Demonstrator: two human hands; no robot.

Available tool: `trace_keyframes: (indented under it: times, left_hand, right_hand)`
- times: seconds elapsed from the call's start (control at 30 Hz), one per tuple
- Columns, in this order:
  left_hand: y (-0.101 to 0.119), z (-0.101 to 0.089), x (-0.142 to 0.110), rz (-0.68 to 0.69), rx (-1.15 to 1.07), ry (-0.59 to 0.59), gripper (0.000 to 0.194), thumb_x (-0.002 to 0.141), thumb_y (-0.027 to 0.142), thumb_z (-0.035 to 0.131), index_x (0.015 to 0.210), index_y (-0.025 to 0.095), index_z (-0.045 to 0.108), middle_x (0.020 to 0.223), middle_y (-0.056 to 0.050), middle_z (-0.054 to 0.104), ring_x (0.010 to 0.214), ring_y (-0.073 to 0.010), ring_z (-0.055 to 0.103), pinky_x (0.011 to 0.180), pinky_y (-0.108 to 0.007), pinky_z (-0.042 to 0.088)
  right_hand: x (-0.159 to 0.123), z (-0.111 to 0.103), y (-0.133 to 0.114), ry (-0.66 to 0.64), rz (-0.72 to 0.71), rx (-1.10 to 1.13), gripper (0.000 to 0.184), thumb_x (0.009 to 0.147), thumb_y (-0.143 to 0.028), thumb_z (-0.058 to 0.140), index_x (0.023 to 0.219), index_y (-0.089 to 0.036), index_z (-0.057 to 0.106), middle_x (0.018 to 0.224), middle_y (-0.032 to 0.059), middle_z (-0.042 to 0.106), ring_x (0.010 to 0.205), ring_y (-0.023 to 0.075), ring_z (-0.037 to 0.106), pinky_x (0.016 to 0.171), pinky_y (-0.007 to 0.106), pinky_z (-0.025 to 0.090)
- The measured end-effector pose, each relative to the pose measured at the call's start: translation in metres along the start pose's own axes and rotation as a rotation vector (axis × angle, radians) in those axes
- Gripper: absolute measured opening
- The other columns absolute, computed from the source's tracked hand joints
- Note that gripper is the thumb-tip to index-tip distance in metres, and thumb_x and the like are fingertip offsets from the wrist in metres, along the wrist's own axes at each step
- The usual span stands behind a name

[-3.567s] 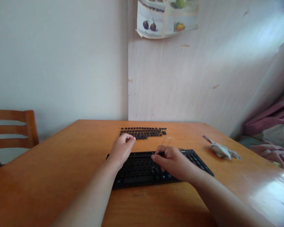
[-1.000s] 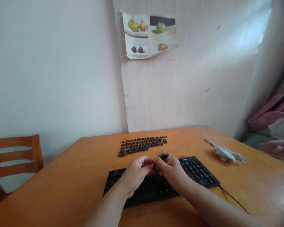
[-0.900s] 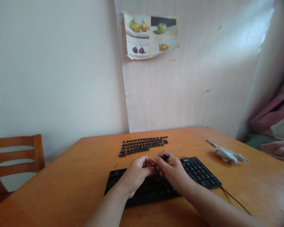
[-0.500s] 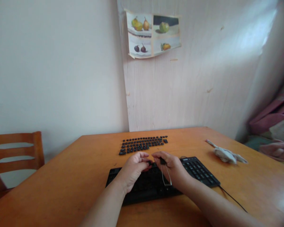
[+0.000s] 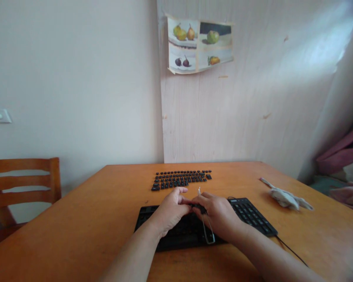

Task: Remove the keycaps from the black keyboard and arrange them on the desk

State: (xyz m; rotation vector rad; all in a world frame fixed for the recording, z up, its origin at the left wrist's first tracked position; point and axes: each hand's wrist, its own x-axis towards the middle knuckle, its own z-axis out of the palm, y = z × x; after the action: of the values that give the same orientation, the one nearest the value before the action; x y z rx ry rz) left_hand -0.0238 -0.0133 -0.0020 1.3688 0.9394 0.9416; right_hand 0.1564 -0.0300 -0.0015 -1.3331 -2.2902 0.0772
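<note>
A black keyboard [image 5: 176, 243] lies in front of me; much of its main key area is bare of caps, while the number pad at the right has its keys. My left hand [image 5: 176, 205] is over its upper middle, thumb and fingers pinched on a small black keycap that is mostly hidden. Touching its fingertips is my right hand [image 5: 220, 213], closed around a keycap puller [image 5: 208, 231] with a black handle and wire loops. One wire end points up past the fingers, the longer loop hangs down over the keyboard.
Several rows of loose black keycaps [image 5: 176, 179] lie behind the keyboard on the wooden table [image 5: 91, 223]. A whitish cloth glove or rag [image 5: 286, 197] lies at the right. The keyboard's cable [image 5: 292, 250] runs off the lower right. A wooden chair [image 5: 23, 180] stands at the left.
My hands have come together, left fingertips now meeting the right hand's. The puller has tilted, its wire end now showing above my right fingers. The whole view has shifted slightly.
</note>
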Motion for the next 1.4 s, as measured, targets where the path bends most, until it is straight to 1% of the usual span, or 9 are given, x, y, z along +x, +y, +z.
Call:
trace_keyframes:
  times: [0.1,0.2,0.33,0.43,0.53,0.7,0.93,1.17,1.4]
  left_hand:
    - [-0.003,-0.005,0.003,0.054,0.072,0.073,0.052,0.073,0.018,0.067,0.121,0.015,0.049,0.098,-0.011,0.07,0.094,-0.0223,0.065,0.088,-0.035,0.045]
    - [-0.004,-0.017,0.008,0.116,0.134,0.236,0.04,0.076,0.026,0.065,0.114,0.015,0.056,0.097,-0.01,0.069,0.092,-0.022,0.064,0.086,-0.035,0.045]
    - [-0.001,-0.038,0.016,0.138,0.102,0.472,0.036,0.074,0.033,0.065,0.105,0.015,0.061,0.092,-0.01,0.068,0.087,-0.021,0.063,0.079,-0.033,0.046]
    - [0.003,-0.05,0.018,0.138,0.031,0.592,0.034,0.071,0.035,0.067,0.098,0.015,0.063,0.086,-0.008,0.068,0.082,-0.0196,0.063,0.073,-0.031,0.045]
    - [0.006,-0.056,0.017,0.13,-0.051,0.663,0.032,0.068,0.036,0.067,0.093,0.016,0.065,0.084,-0.007,0.069,0.079,-0.018,0.063,0.068,-0.028,0.044]
    - [0.008,-0.062,0.016,0.121,-0.131,0.707,0.031,0.066,0.037,0.067,0.088,0.017,0.065,0.081,-0.005,0.07,0.077,-0.0173,0.064,0.065,-0.026,0.042]
    - [0.01,-0.062,0.015,0.114,-0.14,0.708,0.031,0.066,0.038,0.067,0.088,0.016,0.066,0.083,-0.007,0.071,0.077,-0.0172,0.064,0.065,-0.026,0.042]
    - [0.008,-0.064,0.017,0.114,-0.134,0.714,0.029,0.066,0.036,0.068,0.086,0.016,0.066,0.08,-0.005,0.069,0.077,-0.0169,0.062,0.065,-0.026,0.042]
    - [0.006,-0.064,0.017,0.117,-0.12,0.716,0.029,0.064,0.036,0.069,0.085,0.016,0.066,0.077,-0.004,0.068,0.078,-0.0173,0.062,0.066,-0.026,0.042]
  right_hand:
    - [0.001,0.002,0.006,0.019,0.031,-0.039,0.021,0.09,-0.032,0.054,0.104,-0.028,0.069,0.089,0.0033,0.067,0.081,0.0174,0.064,0.067,0.024,0.039]
    - [0.005,0.0,0.015,0.06,0.092,-0.084,0.021,0.091,-0.034,0.052,0.103,-0.028,0.068,0.091,0.0027,0.068,0.079,0.0167,0.064,0.065,0.025,0.038]
    - [0.019,-0.007,0.023,0.086,0.163,-0.141,0.022,0.09,-0.035,0.052,0.104,-0.029,0.068,0.098,0.0023,0.069,0.082,0.0174,0.064,0.065,0.025,0.038]
    - [0.036,-0.011,0.03,0.048,0.208,-0.195,0.024,0.089,-0.037,0.053,0.106,-0.029,0.068,0.103,0.0028,0.07,0.088,0.019,0.065,0.069,0.026,0.039]
    - [0.058,-0.008,0.04,-0.022,0.245,-0.247,0.026,0.089,-0.037,0.052,0.107,-0.029,0.069,0.107,0.004,0.07,0.092,0.0202,0.064,0.072,0.027,0.04]
    - [0.085,0.011,0.059,-0.089,0.277,-0.29,0.026,0.088,-0.033,0.053,0.104,-0.028,0.072,0.103,0.0069,0.07,0.092,0.0213,0.065,0.071,0.028,0.042]
    - [0.102,0.035,0.069,-0.137,0.275,-0.334,0.027,0.087,-0.03,0.052,0.105,-0.028,0.073,0.105,0.0088,0.07,0.094,0.0233,0.065,0.074,0.031,0.044]
    - [0.111,0.045,0.071,-0.16,0.272,-0.359,0.027,0.088,-0.031,0.051,0.103,-0.027,0.073,0.105,0.0096,0.07,0.094,0.0243,0.066,0.074,0.032,0.045]
    - [0.11,0.049,0.074,-0.178,0.278,-0.357,0.026,0.088,-0.029,0.051,0.104,-0.026,0.072,0.107,0.0101,0.069,0.097,0.0237,0.065,0.077,0.032,0.045]
